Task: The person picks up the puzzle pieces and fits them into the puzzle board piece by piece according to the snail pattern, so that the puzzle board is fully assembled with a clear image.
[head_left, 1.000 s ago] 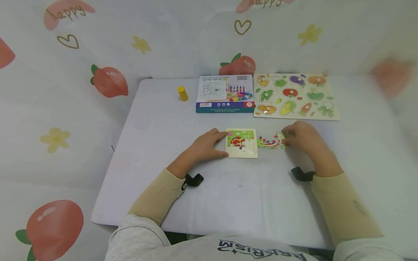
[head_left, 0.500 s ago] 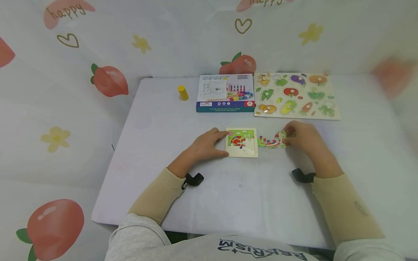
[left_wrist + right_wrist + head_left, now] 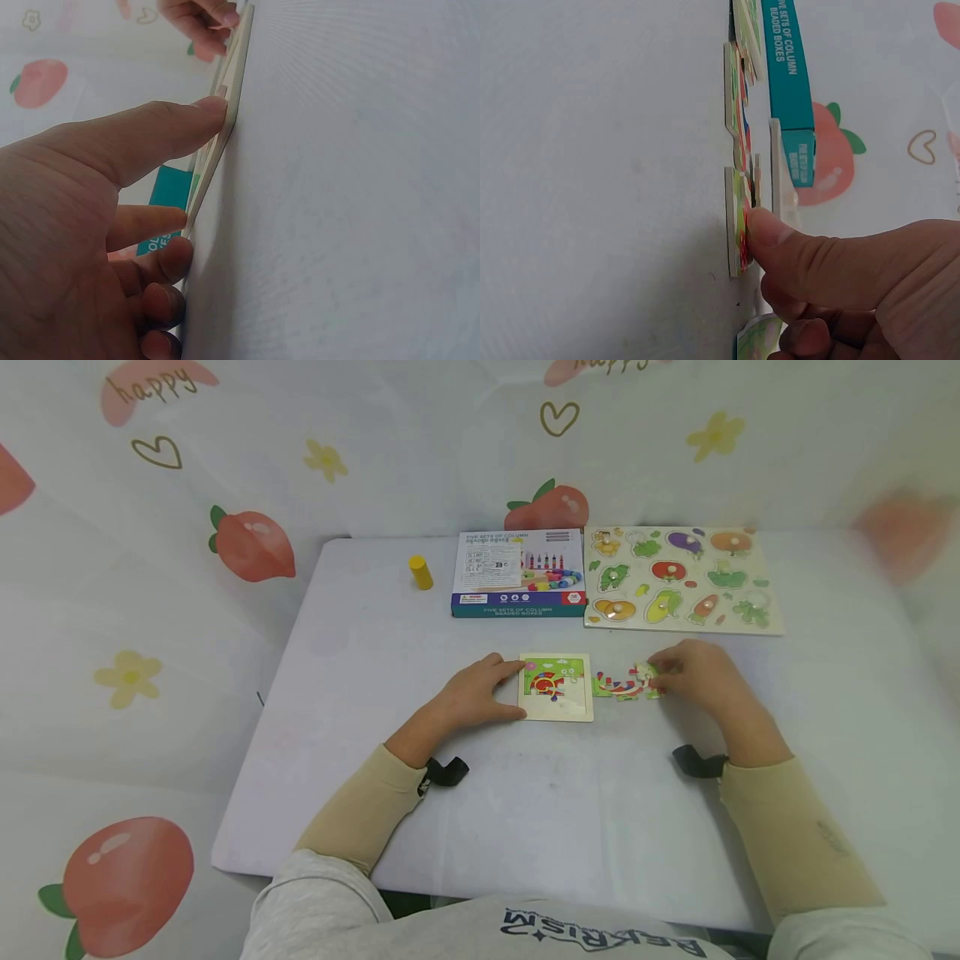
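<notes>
A square wooden puzzle board lies flat, its upper part filled with a green and red snail picture and its lower part bare. My left hand rests on its left side, with thumb and index finger spread along the rim. Right of the board runs a row of loose jigsaw pieces in red, white and green. At that row's right end my right hand pinches a puzzle piece. Its thumb covers part of the piece in the right wrist view, and the other fingers curl below.
Behind the board stands a flat beaded-toy box. Beside it is a wooden vegetable peg puzzle. A yellow cylinder stands further left on the white-covered table. A peach-patterned cloth rises behind.
My right hand's fingers shift very slightly at the right end of the row of pieces. The left hand and the board stay in place.
</notes>
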`<state>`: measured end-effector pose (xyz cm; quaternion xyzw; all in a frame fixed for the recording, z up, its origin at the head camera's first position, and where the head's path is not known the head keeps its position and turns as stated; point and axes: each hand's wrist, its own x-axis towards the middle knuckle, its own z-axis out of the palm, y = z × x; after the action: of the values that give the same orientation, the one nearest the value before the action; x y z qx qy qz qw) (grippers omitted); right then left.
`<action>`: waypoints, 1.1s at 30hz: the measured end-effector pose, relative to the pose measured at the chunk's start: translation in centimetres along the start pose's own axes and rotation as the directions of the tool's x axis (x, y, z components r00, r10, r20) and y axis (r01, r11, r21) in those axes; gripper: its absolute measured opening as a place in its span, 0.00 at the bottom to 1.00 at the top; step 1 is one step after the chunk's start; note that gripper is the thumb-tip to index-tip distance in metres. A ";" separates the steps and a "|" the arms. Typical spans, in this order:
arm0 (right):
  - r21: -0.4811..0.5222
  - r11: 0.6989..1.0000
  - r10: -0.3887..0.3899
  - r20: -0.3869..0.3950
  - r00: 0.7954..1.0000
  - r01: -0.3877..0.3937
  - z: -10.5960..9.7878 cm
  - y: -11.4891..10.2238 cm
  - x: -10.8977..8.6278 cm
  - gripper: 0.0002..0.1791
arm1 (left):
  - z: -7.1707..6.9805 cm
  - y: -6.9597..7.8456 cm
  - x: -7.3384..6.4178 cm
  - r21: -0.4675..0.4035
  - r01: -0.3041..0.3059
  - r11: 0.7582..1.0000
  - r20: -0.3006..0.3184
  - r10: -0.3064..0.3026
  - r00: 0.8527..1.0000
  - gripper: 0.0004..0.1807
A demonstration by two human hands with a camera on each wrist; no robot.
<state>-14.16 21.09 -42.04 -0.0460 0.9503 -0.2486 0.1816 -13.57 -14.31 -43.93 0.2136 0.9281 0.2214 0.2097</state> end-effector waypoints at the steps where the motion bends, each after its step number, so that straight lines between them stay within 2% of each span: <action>1: -0.004 1.000 -0.003 0.002 1.000 0.003 0.0 0.1 0.0 0.23 | 0.0 0.0 0.0 -0.001 0.001 1.000 0.001 -0.001 1.000 0.47; 11: 0.013 1.000 -0.028 0.011 1.000 0.028 -0.3 0.8 0.3 0.24 | 0.0 -0.1 0.1 0.004 0.007 1.000 0.001 -0.007 1.000 0.47; 18: 0.055 0.998 0.011 0.032 0.999 -0.013 -0.5 1.4 0.0 0.29 | 0.0 -0.1 0.1 0.001 0.003 1.000 0.004 -0.003 1.000 0.47; 26: 0.071 0.997 -0.011 -0.066 0.998 0.015 -1.8 1.2 -1.3 0.25 | 0.1 -0.1 0.1 0.000 0.003 1.000 -0.003 -0.003 1.000 0.47; 33: 0.086 0.996 0.000 -0.157 0.988 0.013 -2.9 0.2 -2.7 0.21 | 0.1 -0.2 0.1 0.009 -0.009 1.000 -0.001 0.009 1.000 0.46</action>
<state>-12.73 23.11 -38.89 -0.0214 0.9497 -0.2933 0.1071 -13.69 -14.40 -44.15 0.2186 0.9283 0.2180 0.2074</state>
